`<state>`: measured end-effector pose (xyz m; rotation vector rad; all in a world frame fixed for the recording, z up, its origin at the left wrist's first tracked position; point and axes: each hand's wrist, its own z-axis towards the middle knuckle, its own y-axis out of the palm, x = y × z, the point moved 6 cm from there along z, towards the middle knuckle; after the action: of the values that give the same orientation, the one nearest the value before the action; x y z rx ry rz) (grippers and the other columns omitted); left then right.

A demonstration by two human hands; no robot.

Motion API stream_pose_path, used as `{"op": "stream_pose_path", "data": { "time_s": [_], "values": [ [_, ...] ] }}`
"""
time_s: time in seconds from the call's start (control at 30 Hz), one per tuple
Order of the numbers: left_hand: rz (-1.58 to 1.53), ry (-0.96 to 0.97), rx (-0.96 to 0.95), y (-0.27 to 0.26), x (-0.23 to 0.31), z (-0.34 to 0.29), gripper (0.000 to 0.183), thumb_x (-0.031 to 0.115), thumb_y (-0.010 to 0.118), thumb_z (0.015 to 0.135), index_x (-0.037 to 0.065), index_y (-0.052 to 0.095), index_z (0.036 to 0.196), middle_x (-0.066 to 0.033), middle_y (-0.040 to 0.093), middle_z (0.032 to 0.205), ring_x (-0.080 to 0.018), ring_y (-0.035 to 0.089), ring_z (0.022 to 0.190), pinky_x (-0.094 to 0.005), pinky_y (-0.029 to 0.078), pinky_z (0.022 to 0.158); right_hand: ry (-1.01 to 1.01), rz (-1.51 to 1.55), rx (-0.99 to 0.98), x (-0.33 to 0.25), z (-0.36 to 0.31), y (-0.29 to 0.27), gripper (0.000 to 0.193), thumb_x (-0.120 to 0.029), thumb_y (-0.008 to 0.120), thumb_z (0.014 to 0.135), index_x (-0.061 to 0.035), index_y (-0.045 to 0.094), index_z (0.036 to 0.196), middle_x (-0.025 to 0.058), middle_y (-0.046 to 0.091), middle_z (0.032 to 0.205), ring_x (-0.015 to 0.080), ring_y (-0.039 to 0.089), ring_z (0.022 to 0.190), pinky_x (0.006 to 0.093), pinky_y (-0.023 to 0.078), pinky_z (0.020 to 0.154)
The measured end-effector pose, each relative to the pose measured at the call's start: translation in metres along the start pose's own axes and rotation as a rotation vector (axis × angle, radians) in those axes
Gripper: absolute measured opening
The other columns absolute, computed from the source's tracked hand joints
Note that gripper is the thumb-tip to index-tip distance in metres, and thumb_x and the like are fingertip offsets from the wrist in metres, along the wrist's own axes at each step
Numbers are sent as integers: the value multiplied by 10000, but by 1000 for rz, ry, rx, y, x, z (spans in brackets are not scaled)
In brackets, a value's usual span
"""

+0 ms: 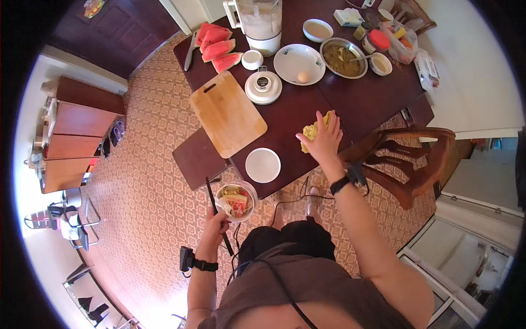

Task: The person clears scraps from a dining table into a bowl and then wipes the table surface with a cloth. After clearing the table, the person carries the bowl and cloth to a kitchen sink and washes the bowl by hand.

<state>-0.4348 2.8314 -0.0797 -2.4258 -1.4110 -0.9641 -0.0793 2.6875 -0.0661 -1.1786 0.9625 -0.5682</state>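
My right hand (326, 143) presses a crumpled yellow cloth (309, 132) on the dark table, its thumb and fingers spread around the cloth. Below the table's near edge, my left hand (215, 223) is closed at the rim of a round see-through tub (251, 192). Inside the tub lie food scraps (234, 202), with red and yellow-green pieces and something white. A long thin dark strip (211, 193) runs past the left fingers; I cannot tell what it is. A white bowl (263, 165) stands on the table between my hands.
A wooden cutting board (227, 115) overhangs the table's left edge. Beyond are watermelon slices (218, 48), a knife (191, 52), a blender (261, 22), its white lid (263, 88), an egg (303, 77) on a plate (285, 63), and a metal bowl (357, 71). A wooden chair (422, 164) stands right.
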Motion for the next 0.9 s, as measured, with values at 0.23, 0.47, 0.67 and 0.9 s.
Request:
{"op": "stream_pose_path", "data": {
  "time_s": [0.23,0.47,0.67,0.9],
  "values": [
    [27,-20,-10,-17,-6,8,249,39,528,760,61,503,1006,-13,527,764,-43,378,447,-168,217,330,-115,20,-55,69,-4,40,566,-283,647,767,-89,440,1257,155,347,1366,339,296,1265,460,289,1014],
    [-71,-55,-3,-25,-14,2,265,-3,544,746,77,478,990,3,495,726,-39,384,463,-161,229,332,-725,624,-244,-53,9,24,456,47,578,708,-75,513,1142,110,547,1153,298,482,1103,389,375,948],
    [1,-50,25,-22,-12,5,284,36,510,765,46,492,1048,-14,516,738,-35,380,458,-159,218,330,-1150,442,-515,-66,2,77,403,47,564,713,-73,561,1098,93,534,1200,273,459,1151,376,364,964],
    [-67,-44,75,-26,-20,1,357,14,460,758,58,476,1112,-46,554,839,-49,404,472,-154,215,327,-590,298,-202,40,15,43,372,-16,575,730,-68,549,1098,78,519,1211,299,425,1161,398,329,983]
  ]
}}
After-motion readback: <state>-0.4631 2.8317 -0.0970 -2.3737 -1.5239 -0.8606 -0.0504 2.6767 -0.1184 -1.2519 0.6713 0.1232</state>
